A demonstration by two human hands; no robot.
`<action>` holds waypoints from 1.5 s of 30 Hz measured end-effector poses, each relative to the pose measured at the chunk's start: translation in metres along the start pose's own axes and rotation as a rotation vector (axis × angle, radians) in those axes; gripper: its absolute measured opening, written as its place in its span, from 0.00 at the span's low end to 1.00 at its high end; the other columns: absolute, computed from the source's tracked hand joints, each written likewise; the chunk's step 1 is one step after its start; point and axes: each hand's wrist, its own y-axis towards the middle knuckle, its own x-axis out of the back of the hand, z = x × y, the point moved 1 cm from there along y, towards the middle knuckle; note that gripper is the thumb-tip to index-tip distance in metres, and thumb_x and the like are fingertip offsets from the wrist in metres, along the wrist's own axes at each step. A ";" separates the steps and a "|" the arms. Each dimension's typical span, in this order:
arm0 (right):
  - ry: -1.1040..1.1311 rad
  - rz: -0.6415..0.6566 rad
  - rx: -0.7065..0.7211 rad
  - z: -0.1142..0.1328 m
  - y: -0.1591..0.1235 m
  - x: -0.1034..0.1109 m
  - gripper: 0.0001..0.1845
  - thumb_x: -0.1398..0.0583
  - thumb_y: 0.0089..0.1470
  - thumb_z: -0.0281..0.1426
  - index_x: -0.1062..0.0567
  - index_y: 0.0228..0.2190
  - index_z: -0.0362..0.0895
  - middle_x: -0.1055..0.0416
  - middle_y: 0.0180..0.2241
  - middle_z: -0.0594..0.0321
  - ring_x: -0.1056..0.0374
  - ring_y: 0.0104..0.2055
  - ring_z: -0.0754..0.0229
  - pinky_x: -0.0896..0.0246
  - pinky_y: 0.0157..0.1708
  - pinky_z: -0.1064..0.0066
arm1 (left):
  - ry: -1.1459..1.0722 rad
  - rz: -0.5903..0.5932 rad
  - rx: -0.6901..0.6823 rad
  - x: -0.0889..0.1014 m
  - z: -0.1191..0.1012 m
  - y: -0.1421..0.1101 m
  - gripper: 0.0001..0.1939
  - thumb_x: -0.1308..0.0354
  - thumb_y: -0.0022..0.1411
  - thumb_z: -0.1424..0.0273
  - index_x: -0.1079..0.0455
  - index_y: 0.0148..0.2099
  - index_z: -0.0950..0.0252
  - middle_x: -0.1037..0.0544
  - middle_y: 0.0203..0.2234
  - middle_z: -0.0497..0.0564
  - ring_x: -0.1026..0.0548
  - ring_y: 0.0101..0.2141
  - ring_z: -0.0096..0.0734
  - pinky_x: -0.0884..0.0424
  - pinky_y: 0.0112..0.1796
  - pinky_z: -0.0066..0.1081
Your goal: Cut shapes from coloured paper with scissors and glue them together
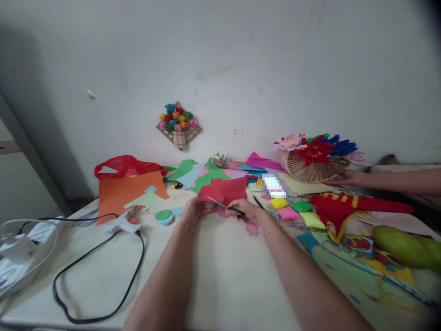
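My right hand point(247, 210) grips a pair of scissors point(236, 211) with black handles, and their metal blades point left toward my left hand. My left hand point(197, 209) has its fingers curled in front of the blade tips; what they pinch is too small and blurred to make out. Just behind both hands lies a sheet of red paper point(230, 189) with an uneven cut edge. Pink paper scraps point(252, 227) rest on the table below my right hand. Green and light-blue paper circles point(164, 215) are stacked left of my left hand.
Orange paper point(131, 191), a glue gun point(124, 223) with its black cord and a power strip point(20, 257) are on the left. At right, another person's hand point(347, 177) touches a woven fan-shaped basket point(310, 168) of flowers. Colourful packets point(288, 213) and green fruit point(396, 243) lie nearer.
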 end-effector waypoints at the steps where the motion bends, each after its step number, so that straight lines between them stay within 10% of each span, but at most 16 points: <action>1: -0.001 -0.005 0.006 -0.001 0.000 0.001 0.14 0.36 0.40 0.37 0.29 0.26 0.39 0.38 0.14 0.71 0.48 0.12 0.74 0.55 0.11 0.80 | 0.001 -0.003 -0.004 0.001 0.001 0.001 0.09 0.53 0.49 0.78 0.31 0.26 0.73 0.25 0.18 0.58 0.26 0.20 0.33 0.27 0.27 0.33; 24: -0.207 0.048 0.005 0.010 -0.013 0.005 0.21 0.34 0.34 0.41 0.24 0.30 0.39 0.37 0.16 0.69 0.47 0.15 0.72 0.54 0.16 0.77 | -0.125 0.095 -0.005 0.008 0.002 -0.003 0.16 0.50 0.55 0.67 0.32 0.40 0.74 0.23 0.28 0.62 0.23 0.30 0.46 0.28 0.37 0.49; 32: -0.496 0.044 0.086 0.022 -0.017 0.003 0.20 0.33 0.29 0.40 0.23 0.27 0.40 0.33 0.21 0.67 0.42 0.24 0.68 0.48 0.25 0.75 | -0.030 0.091 0.009 0.010 0.006 0.004 0.08 0.46 0.52 0.81 0.32 0.37 0.73 0.23 0.32 0.58 0.23 0.32 0.38 0.25 0.36 0.42; 45: -0.187 0.068 0.035 0.016 -0.018 0.004 0.18 0.35 0.36 0.39 0.25 0.29 0.39 0.37 0.17 0.68 0.47 0.16 0.72 0.54 0.14 0.78 | -0.103 0.174 -0.117 0.004 0.005 -0.001 0.10 0.49 0.58 0.79 0.32 0.42 0.74 0.22 0.32 0.59 0.23 0.31 0.38 0.24 0.32 0.37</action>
